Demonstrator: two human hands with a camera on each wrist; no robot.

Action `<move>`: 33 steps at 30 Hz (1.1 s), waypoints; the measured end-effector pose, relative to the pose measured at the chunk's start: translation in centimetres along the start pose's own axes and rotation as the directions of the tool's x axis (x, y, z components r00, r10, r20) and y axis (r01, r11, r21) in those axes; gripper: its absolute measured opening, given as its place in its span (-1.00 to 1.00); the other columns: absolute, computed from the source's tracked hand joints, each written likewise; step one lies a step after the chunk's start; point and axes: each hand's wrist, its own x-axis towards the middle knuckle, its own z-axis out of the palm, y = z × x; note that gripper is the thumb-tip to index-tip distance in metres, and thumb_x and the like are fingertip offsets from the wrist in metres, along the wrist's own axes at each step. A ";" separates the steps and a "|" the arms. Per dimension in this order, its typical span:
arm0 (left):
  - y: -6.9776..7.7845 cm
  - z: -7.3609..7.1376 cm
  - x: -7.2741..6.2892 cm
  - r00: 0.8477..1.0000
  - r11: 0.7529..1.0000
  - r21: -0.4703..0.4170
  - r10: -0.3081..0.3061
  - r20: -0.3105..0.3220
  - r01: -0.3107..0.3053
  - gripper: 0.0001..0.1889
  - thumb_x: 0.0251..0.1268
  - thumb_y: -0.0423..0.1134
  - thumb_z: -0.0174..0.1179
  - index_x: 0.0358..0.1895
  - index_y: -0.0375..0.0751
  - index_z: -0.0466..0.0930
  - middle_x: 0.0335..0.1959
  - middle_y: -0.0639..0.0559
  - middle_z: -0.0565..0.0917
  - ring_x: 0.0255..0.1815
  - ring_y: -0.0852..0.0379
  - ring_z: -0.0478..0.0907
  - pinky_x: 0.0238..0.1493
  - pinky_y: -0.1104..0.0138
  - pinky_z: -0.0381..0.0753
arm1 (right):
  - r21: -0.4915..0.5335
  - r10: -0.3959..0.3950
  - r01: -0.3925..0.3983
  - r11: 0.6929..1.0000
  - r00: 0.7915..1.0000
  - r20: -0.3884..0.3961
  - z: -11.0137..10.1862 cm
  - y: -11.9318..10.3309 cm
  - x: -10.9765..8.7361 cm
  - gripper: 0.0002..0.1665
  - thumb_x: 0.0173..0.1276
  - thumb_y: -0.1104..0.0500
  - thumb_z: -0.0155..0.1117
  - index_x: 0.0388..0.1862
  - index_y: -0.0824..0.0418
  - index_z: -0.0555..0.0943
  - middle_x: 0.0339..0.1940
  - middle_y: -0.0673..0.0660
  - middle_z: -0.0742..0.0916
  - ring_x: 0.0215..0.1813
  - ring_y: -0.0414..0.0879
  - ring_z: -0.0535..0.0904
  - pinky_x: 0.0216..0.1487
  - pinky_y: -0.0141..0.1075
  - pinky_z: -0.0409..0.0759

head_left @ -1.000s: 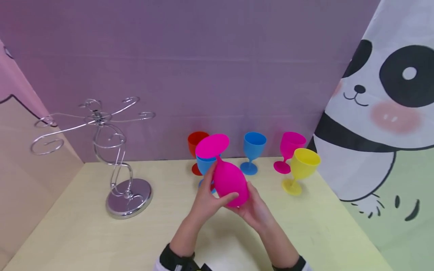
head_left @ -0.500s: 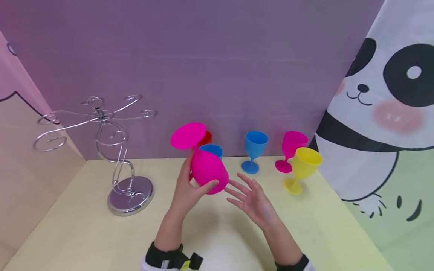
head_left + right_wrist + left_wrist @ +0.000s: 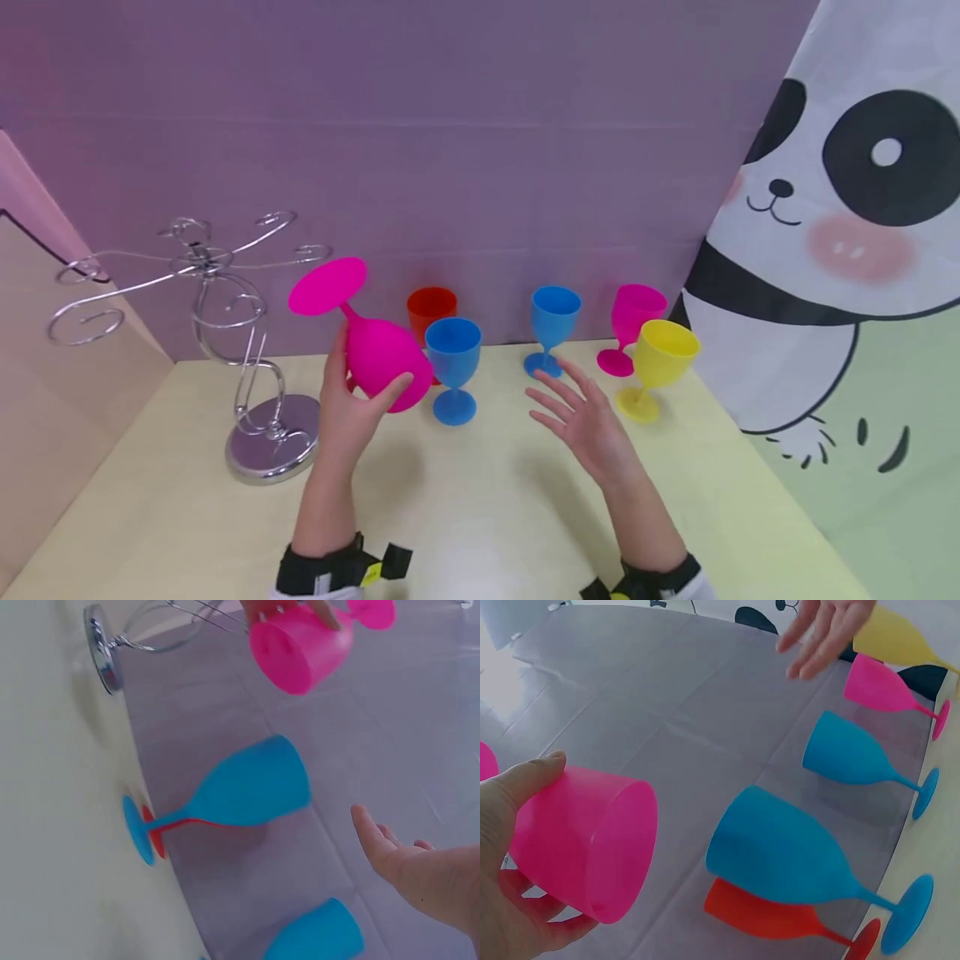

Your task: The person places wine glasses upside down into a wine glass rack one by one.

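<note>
A pink plastic goblet (image 3: 386,358) is tilted bottom-up in the air, its foot pointing up and to the left. My left hand (image 3: 352,412) grips its bowl, thumb on the near side and fingers behind. In the left wrist view the goblet's mouth (image 3: 622,851) faces away from the palm. My right hand (image 3: 588,425) is held up over the table, fingers spread and holding nothing. Close behind that hand stands a blue goblet (image 3: 555,317). Another blue goblet (image 3: 453,354) stands upright between the hands, partly in front of a red goblet (image 3: 431,307).
A chrome wire rack (image 3: 258,350) with curled arms and a round base (image 3: 272,442) stands at the left, close to the held goblet. On the right are a second pink goblet (image 3: 636,315) and a yellow goblet (image 3: 663,354). A purple cloth (image 3: 450,167) hangs behind the table.
My left hand has carried the pink goblet left, toward the rack. The right hand has let go of it and drawn away to the right.
</note>
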 end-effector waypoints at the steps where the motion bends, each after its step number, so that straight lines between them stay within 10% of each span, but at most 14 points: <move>1: 0.0 -0.2 0.1 1.000 1.000 0.006 0.003 -0.012 -0.003 0.05 0.09 -0.19 0.43 0.55 0.14 -0.13 0.47 -0.01 0.18 0.44 -0.06 0.16 0.18 -0.07 0.54 | -0.004 -0.022 0.022 1.000 1.000 -0.002 -0.3 -0.4 -0.1 -0.50 0.59 -0.09 -0.44 0.43 -0.07 0.13 0.34 0.00 0.50 0.33 -0.03 0.48 0.30 -0.18 0.50; 9: 0.2 -2.5 0.7 0.992 0.997 0.076 0.007 -0.126 0.003 0.03 0.12 -0.12 0.41 0.56 0.16 -0.13 0.48 -0.05 0.17 0.43 -0.13 0.18 0.20 -0.14 0.49 | -0.171 -0.209 0.185 0.968 0.969 -0.133 -2.6 -4.5 -0.9 -0.49 0.57 -0.01 -0.17 0.44 -0.03 0.19 0.35 0.09 0.45 0.31 -0.06 0.48 0.24 -0.29 0.54; 13: 0.4 -3.6 1.1 0.991 0.995 0.095 -0.006 -0.134 0.018 0.05 0.11 -0.07 0.40 0.56 0.22 -0.16 0.50 -0.02 0.14 0.44 -0.11 0.16 0.22 -0.14 0.48 | -0.432 -0.264 0.141 0.891 0.935 -0.239 -4.2 -7.0 -1.2 -0.43 0.55 0.12 -0.07 0.48 -0.03 0.12 0.38 0.03 0.40 0.40 -0.08 0.33 0.25 -0.47 0.47; 18: 0.5 -4.8 1.8 0.990 0.993 0.115 -0.005 -0.143 0.021 0.05 0.10 -0.05 0.41 0.55 0.26 -0.17 0.51 0.01 0.12 0.46 -0.11 0.14 0.23 -0.16 0.45 | -0.797 -0.285 -0.066 0.601 0.913 -0.291 -6.4 -9.9 -1.4 -0.12 0.42 0.14 0.17 0.57 -0.03 -0.06 0.55 0.15 0.17 0.56 0.13 -0.01 0.55 -0.04 0.09; 25: 0.7 -5.6 2.3 0.987 0.983 0.185 0.031 -0.159 -0.001 0.04 0.10 -0.05 0.41 0.55 0.26 -0.15 0.51 0.04 0.13 0.47 -0.09 0.14 0.24 -0.18 0.44 | -0.965 -0.272 -0.221 0.144 0.929 -0.253 -9.3 -11.9 -1.2 0.13 0.24 -0.02 0.38 0.58 0.09 -0.10 0.56 0.39 -0.03 0.52 0.40 -0.16 0.26 0.52 0.00; 29: 1.0 -5.9 2.3 0.986 0.973 0.231 0.044 -0.164 -0.005 0.04 0.11 -0.06 0.40 0.55 0.21 -0.15 0.51 -0.02 0.13 0.47 -0.13 0.13 0.23 -0.21 0.43 | -0.969 -0.237 -0.247 -0.013 0.942 -0.237 -10.8 -12.3 -0.6 0.20 0.13 0.05 0.48 0.57 0.16 -0.07 0.52 0.47 -0.02 0.49 0.44 -0.16 0.24 0.52 0.03; 33: 1.1 -6.1 2.4 0.984 0.967 0.254 0.041 -0.171 0.004 0.04 0.11 -0.06 0.39 0.56 0.19 -0.15 0.51 -0.03 0.12 0.47 -0.14 0.14 0.22 -0.22 0.44 | -0.955 -0.169 -0.280 -0.099 0.950 -0.261 -11.7 -12.2 0.1 0.23 0.06 0.04 0.52 0.55 0.21 -0.04 0.49 0.51 -0.01 0.46 0.48 -0.14 0.26 0.52 0.00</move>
